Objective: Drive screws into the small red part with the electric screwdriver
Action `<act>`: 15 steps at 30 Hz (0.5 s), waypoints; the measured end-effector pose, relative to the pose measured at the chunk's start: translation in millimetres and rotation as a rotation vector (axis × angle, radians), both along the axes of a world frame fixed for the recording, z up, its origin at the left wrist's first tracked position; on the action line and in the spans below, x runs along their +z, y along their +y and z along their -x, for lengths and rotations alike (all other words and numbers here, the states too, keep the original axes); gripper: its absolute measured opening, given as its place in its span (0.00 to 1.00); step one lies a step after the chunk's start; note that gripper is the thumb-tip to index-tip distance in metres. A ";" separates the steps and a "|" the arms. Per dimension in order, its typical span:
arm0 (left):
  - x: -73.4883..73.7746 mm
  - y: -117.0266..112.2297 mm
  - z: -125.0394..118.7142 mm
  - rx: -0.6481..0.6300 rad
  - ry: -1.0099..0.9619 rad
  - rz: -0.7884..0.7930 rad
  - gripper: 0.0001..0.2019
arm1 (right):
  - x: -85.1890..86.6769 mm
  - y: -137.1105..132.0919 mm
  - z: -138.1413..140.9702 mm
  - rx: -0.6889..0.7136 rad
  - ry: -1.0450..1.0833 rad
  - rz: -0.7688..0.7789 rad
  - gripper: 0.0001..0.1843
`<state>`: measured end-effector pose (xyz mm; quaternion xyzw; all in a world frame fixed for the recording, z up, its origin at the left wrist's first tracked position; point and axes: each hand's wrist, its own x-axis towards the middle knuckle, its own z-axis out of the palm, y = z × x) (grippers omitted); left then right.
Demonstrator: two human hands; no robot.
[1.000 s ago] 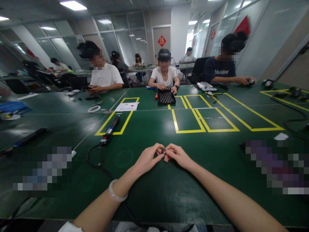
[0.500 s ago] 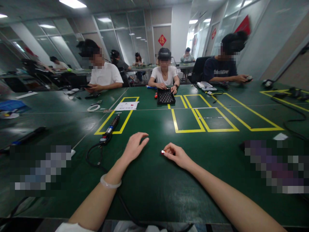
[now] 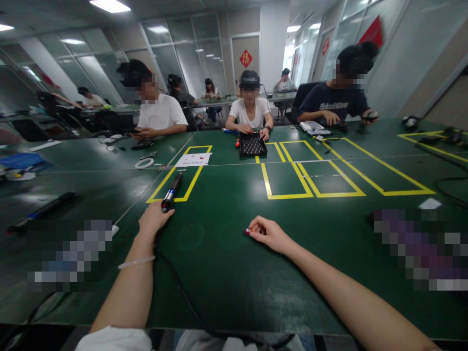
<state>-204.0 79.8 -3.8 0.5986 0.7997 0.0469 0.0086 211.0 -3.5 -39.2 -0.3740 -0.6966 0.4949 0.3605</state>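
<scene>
My left hand (image 3: 152, 218) is at the rear, cable end of a black and silver electric screwdriver (image 3: 171, 191), thumb on one side and fingers on the other, closed around it. The screwdriver points away from me, inside a yellow taped outline. From its rear a black cable (image 3: 179, 282) runs down toward the table's near edge. My right hand (image 3: 268, 234) rests on the green table (image 3: 219, 287), fingers curled in a pinch. Out of its fingertips sticks a small red piece with a shiny spot (image 3: 247, 231); its kind is too small to tell.
Yellow tape outlines (image 3: 290, 196) mark the table. A printed sheet (image 3: 193, 159) and a white tape roll (image 3: 144, 163) lie at the left. Across the table a person handles a black tray (image 3: 252, 145); other people sit at both sides. Blurred-out items lie left and right.
My left hand has moved left from the open table to the electric screwdriver and closed on its rear end, which has swung slightly right. My right hand has stayed in place.
</scene>
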 end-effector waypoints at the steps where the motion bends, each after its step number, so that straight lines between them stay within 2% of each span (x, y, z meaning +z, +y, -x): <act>1: 1.3 -0.4 -5.6 0.003 0.010 0.007 0.30 | -0.1 0.2 0.2 -0.001 -0.002 0.002 0.11; 5: 4.2 -5.2 -31.6 -0.013 0.058 0.003 0.30 | 3.0 -0.4 0.8 -0.003 -0.018 -0.001 0.11; 9: 3.1 -13.2 -59.8 -0.066 0.078 -0.011 0.29 | 7.4 -1.4 1.4 -0.038 -0.062 -0.081 0.09; 15: 0.4 -31.0 -114.8 -0.293 0.080 -0.045 0.28 | 5.2 0.1 2.1 -0.082 -0.119 -0.110 0.06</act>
